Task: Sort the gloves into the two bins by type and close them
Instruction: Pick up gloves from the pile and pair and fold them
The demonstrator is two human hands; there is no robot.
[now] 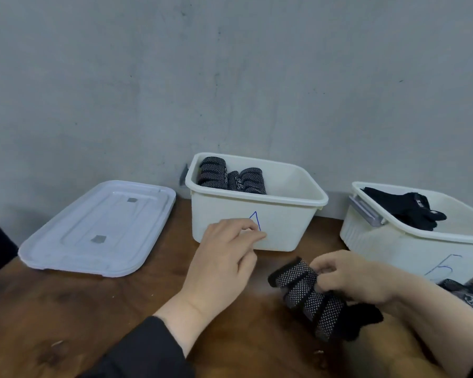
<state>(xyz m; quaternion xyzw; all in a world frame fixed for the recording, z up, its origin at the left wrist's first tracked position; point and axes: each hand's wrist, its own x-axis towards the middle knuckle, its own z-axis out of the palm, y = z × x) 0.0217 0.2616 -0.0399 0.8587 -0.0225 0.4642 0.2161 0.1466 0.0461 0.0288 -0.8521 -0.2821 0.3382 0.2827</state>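
Observation:
A white bin (281,230) marked with a blue A stands at the wall, holding dotted grey-black gloves (231,177). To its right a second white bin (410,246) with a blue letter holds plain black gloves (407,208). On the wooden table in front, my right hand (352,279) pinches a dotted glove (309,298) at its middle. My left hand (224,260) hovers in front of bin A with fingers loosely curled and nothing in it.
A white lid (99,230) lies flat on the table left of bin A. Another dotted glove (470,296) peeks out at the right edge below the second bin. A grey clip handle (365,211) sits on that bin's left end. A grey wall stands close behind.

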